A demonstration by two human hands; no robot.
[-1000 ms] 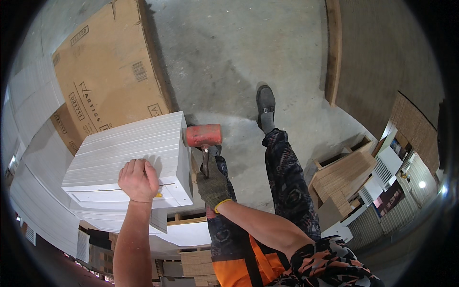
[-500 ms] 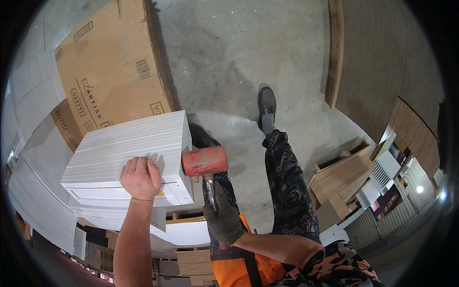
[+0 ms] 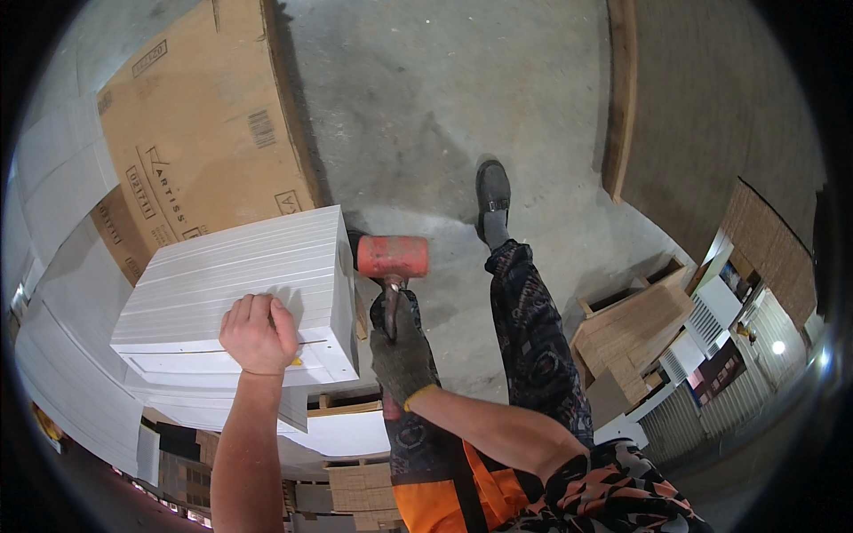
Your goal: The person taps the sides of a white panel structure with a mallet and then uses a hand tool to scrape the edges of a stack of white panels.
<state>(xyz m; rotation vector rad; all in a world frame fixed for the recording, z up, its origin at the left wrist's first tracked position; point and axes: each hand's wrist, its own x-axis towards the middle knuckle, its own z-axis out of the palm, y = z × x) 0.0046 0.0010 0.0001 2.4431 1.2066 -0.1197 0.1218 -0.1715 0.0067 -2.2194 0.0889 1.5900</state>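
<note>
A white grooved-panel box [image 3: 240, 275], like a small cabinet or drawer, lies at the left with a flat front edge towards me. My left hand [image 3: 259, 334], bare, rests on its top near that edge with the fingers curled closed. A small yellow bit shows beside the hand; what the fingers hold, if anything, is hidden. My right hand [image 3: 402, 352], in a dark grey work glove, is closed around the metal handle of a mallet [image 3: 393, 257] with a worn red head. The mallet head is just right of the box's side, a small gap apart.
A large brown cardboard carton [image 3: 204, 124] lies beyond the box. White panels [image 3: 67, 329] lean along the left. My shoe [image 3: 493, 191] stands on the concrete floor [image 3: 400, 107]. Wooden pieces [image 3: 631, 333] and a big brown board [image 3: 711, 107] are at the right.
The mallet head has moved away from the box's right side, to the right and slightly farther from me, with my right hand shifting too. My left hand stays on the box.
</note>
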